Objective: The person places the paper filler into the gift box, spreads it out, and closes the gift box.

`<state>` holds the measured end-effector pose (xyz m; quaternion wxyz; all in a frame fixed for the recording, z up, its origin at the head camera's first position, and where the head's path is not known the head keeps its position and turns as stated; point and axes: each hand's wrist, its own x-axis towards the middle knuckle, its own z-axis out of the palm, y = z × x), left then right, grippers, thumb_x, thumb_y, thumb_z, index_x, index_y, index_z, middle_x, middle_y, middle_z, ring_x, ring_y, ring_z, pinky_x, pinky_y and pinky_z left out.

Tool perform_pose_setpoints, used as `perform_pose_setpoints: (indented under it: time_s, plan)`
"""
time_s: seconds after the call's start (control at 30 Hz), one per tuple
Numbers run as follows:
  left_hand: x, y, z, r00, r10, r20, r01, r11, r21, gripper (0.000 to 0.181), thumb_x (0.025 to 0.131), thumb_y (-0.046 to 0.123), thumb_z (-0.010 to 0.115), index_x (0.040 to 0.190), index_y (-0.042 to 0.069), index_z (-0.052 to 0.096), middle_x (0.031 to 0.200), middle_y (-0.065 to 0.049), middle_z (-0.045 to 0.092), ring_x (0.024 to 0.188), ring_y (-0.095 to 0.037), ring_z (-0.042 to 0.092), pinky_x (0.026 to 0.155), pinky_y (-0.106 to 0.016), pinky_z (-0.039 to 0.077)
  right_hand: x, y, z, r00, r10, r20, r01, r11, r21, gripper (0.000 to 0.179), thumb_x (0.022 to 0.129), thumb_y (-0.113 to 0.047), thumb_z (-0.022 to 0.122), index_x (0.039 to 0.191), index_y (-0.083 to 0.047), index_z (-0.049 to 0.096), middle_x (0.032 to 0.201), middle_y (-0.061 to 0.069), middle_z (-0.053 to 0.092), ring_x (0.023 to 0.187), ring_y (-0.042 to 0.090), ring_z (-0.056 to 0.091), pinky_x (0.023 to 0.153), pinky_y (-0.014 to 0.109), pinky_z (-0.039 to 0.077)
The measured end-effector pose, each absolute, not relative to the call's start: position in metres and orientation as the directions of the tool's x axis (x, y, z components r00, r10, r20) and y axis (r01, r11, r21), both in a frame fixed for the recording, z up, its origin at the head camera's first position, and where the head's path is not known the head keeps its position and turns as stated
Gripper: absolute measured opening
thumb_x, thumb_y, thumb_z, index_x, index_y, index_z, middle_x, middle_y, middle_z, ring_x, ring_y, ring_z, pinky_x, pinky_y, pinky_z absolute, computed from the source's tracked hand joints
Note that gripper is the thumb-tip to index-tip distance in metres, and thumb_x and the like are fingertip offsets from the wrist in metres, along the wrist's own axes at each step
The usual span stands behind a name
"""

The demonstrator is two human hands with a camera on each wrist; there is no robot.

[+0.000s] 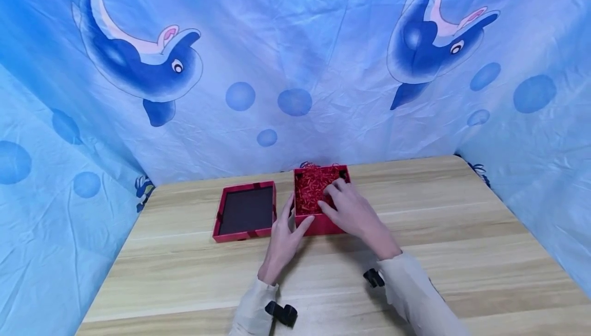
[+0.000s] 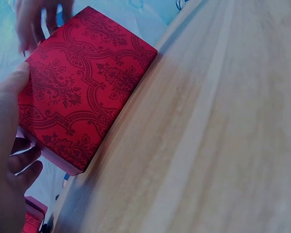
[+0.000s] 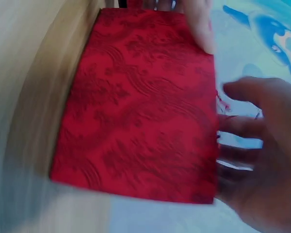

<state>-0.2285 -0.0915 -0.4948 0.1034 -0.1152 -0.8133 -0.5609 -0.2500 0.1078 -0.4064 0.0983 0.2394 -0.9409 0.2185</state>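
Note:
A red gift box (image 1: 321, 226) with a dark floral pattern stands on the table, its top uncovered. Crinkled red paper shreds (image 1: 315, 188) fill it. My left hand (image 1: 282, 241) holds the box by its near left corner, thumb at the front rim and fingers along the left side. Over the box's right half is my right hand (image 1: 353, 210), its fingers loosely bent and spread at the shreds. In the right wrist view the right thumb stays apart from the fingers, which are partly hidden behind the patterned wall (image 3: 140, 107).
Left of the box lies its red lid (image 1: 247, 210), inside up, with a dark lining. The wooden table (image 1: 184, 279) ends at a blue dolphin-print cloth (image 1: 341, 125) behind and at both sides. A black strap device (image 1: 281, 313) sits at the left sleeve.

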Motion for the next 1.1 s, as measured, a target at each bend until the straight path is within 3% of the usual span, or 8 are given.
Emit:
perform_pose_setpoints:
  time_s: [0.1, 0.2, 0.4, 0.53, 0.73, 0.93, 1.0, 1.1]
  plan:
    - [-0.229, -0.091, -0.495, -0.951, 0.063, 0.303, 0.305, 0.358, 0.882, 0.083, 0.098, 0.047, 0.071, 0.165, 0.026, 0.028, 0.164, -0.009, 0.035, 0.137, -0.040, 0.049, 0.111, -0.053, 0.041, -0.263, 0.100, -0.409, -0.894, -0.444, 0.067, -0.427, 0.796, -0.429, 0.044, 0.107, -0.030, 0.060, 0.134, 0.005, 0.063, 0.132, 0.021, 0.063, 0.122, 0.038, 0.060, 0.102, 0.053, 0.049]
    - [-0.229, -0.091, -0.496, -0.948, 0.065, 0.313, 0.314, 0.366, 0.876, 0.082, 0.098, 0.046, 0.071, 0.165, 0.025, 0.028, 0.164, -0.010, 0.035, 0.136, -0.040, 0.050, 0.110, -0.053, 0.041, -0.278, 0.094, -0.409, -0.880, -0.467, -0.090, -0.372, 0.793, -0.483, 0.039, 0.108, -0.024, 0.058, 0.135, 0.004, 0.063, 0.132, 0.020, 0.065, 0.124, 0.034, 0.061, 0.104, 0.051, 0.048]
    - [-0.229, -0.090, -0.499, -0.949, 0.072, 0.307, 0.312, 0.348, 0.884, 0.082, 0.098, 0.045, 0.071, 0.165, 0.025, 0.028, 0.164, -0.009, 0.036, 0.138, -0.039, 0.047, 0.112, -0.053, 0.039, -0.296, 0.090, -0.409, -0.866, -0.459, -0.201, -0.300, 0.797, -0.524, 0.032, 0.106, -0.017, 0.062, 0.133, 0.000, 0.066, 0.127, 0.013, 0.068, 0.110, 0.023, 0.065, 0.096, 0.044, 0.052]
    - [-0.228, -0.091, -0.500, -0.951, 0.068, 0.301, 0.305, 0.352, 0.885, 0.082, 0.098, 0.045, 0.072, 0.165, 0.026, 0.029, 0.164, -0.009, 0.036, 0.138, -0.039, 0.048, 0.112, -0.054, 0.040, -0.292, 0.089, -0.407, -0.859, -0.462, -0.220, -0.314, 0.817, -0.484, 0.038, 0.107, -0.023, 0.060, 0.139, -0.002, 0.063, 0.137, 0.015, 0.064, 0.126, 0.029, 0.060, 0.105, 0.048, 0.048]
    - [-0.227, -0.093, -0.499, -0.947, 0.059, 0.317, 0.316, 0.366, 0.876, 0.082, 0.098, 0.044, 0.071, 0.165, 0.026, 0.028, 0.164, -0.011, 0.036, 0.137, -0.041, 0.049, 0.111, -0.055, 0.041, -0.281, 0.090, -0.396, -0.880, -0.454, -0.139, -0.356, 0.824, -0.441, 0.037, 0.107, -0.024, 0.060, 0.138, -0.004, 0.065, 0.134, 0.014, 0.066, 0.125, 0.029, 0.060, 0.104, 0.049, 0.049]
    - [-0.227, -0.092, -0.499, -0.945, 0.073, 0.319, 0.323, 0.358, 0.876, 0.083, 0.098, 0.045, 0.071, 0.165, 0.024, 0.027, 0.164, -0.011, 0.036, 0.138, -0.039, 0.048, 0.111, -0.055, 0.040, -0.273, 0.088, -0.385, -0.903, -0.336, 0.269, -0.420, 0.826, -0.376, 0.025, 0.103, -0.021, 0.065, 0.119, -0.003, 0.072, 0.111, 0.013, 0.072, 0.097, 0.028, 0.069, 0.082, 0.046, 0.059]
    - [-0.228, -0.091, -0.499, -0.945, 0.074, 0.319, 0.324, 0.355, 0.877, 0.083, 0.098, 0.045, 0.071, 0.165, 0.024, 0.028, 0.164, -0.010, 0.036, 0.139, -0.038, 0.048, 0.111, -0.055, 0.040, -0.275, 0.085, -0.387, -0.888, -0.317, 0.334, -0.430, 0.831, -0.354, 0.030, 0.103, -0.022, 0.065, 0.124, -0.002, 0.070, 0.119, 0.017, 0.070, 0.106, 0.033, 0.068, 0.086, 0.049, 0.058]
    - [-0.228, -0.091, -0.498, -0.945, 0.066, 0.319, 0.321, 0.353, 0.879, 0.082, 0.098, 0.045, 0.072, 0.165, 0.025, 0.028, 0.163, -0.009, 0.037, 0.139, -0.039, 0.047, 0.111, -0.056, 0.040, -0.282, 0.081, -0.395, -0.904, -0.347, 0.252, -0.418, 0.841, -0.342, 0.043, 0.105, -0.026, 0.063, 0.141, -0.003, 0.060, 0.138, 0.021, 0.060, 0.126, 0.042, 0.057, 0.099, 0.057, 0.051]
